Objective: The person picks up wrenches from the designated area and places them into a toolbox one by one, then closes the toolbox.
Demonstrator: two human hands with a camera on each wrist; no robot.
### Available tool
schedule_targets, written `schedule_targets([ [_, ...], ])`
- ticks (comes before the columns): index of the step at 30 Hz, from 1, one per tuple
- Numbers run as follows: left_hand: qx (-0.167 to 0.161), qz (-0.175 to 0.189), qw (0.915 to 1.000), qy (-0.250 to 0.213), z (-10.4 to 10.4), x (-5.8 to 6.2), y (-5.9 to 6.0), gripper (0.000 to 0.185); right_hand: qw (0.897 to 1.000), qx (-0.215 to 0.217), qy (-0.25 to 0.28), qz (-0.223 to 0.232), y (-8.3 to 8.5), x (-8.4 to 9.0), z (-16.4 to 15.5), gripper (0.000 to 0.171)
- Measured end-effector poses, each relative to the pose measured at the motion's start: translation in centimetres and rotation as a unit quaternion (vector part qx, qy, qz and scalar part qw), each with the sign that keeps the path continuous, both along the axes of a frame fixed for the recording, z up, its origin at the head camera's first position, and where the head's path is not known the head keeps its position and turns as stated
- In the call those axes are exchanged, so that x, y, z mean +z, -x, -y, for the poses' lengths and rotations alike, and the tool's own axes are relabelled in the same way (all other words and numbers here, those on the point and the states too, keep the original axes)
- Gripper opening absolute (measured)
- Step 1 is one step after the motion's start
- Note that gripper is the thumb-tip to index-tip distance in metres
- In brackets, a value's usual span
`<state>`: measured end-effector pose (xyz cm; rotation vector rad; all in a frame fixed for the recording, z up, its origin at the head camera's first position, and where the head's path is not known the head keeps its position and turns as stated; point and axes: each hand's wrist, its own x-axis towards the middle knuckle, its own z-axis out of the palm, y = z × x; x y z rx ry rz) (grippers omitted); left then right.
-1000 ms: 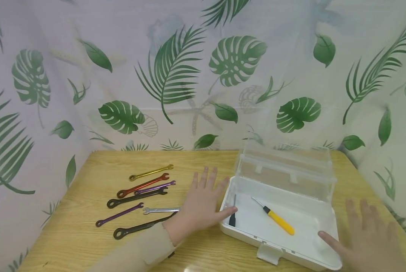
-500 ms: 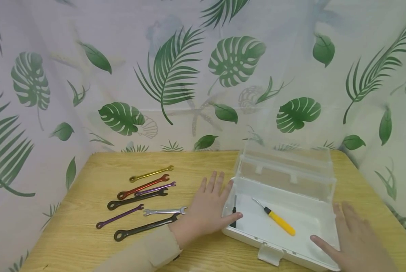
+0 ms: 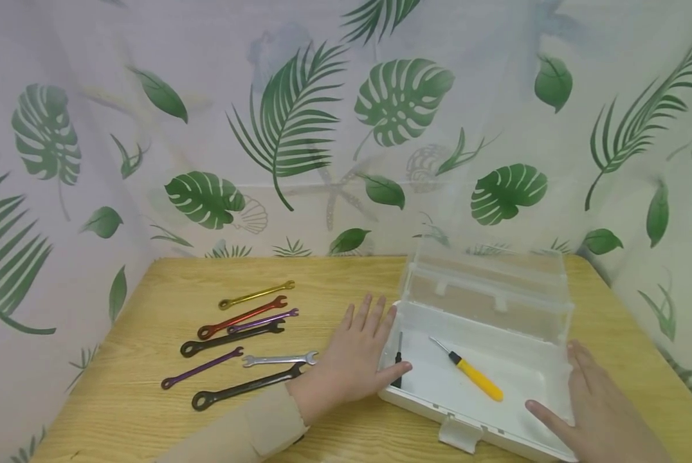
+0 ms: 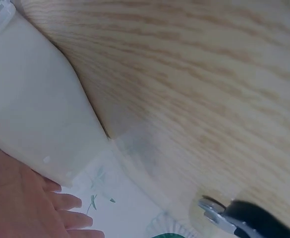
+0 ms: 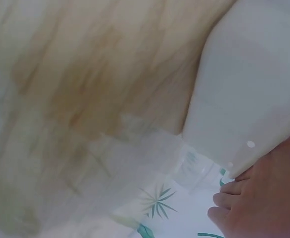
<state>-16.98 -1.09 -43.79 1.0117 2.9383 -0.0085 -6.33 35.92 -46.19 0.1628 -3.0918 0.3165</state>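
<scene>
Head view: both hands, left hand point(image 3: 350, 360) and right hand point(image 3: 603, 415), flank open box point(image 3: 499, 424).

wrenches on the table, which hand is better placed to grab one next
Left, probably. The left hand rests flat against the box wall, right beside the silver wrench. The right hand sits on the box's far side.

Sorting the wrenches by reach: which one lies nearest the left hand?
The lowest black wrench; its open end lies right beside the left hand, closer than the silver one.
</scene>
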Motion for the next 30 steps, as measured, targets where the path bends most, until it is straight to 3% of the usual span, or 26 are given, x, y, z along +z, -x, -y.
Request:
schedule_targets([
  [9,-0.005,0.005,0.9998,-0.021,0.8,-0.3,-0.4,0.096,1.0,0.018,0.011,-0.004,0.6,0.0,0.3,0.097],
  [15,-0.006,0.012,0.9998,-0.016,1.6,-0.4,-0.5,0.099,0.998,0.044,0.007,-0.039,1.3,0.2,0.8,0.09],
  [21,-0.019,0.015,0.9997,-0.005,2.6,-0.4,-0.5,0.104,0.997,0.059,0.016,-0.038,2.1,0.5,1.3,0.085],
  [30,-0.024,0.001,0.9997,-0.004,3.7,-0.6,-0.7,0.109,0.995,0.089,-0.003,-0.037,4.1,0.8,1.6,0.094],
])
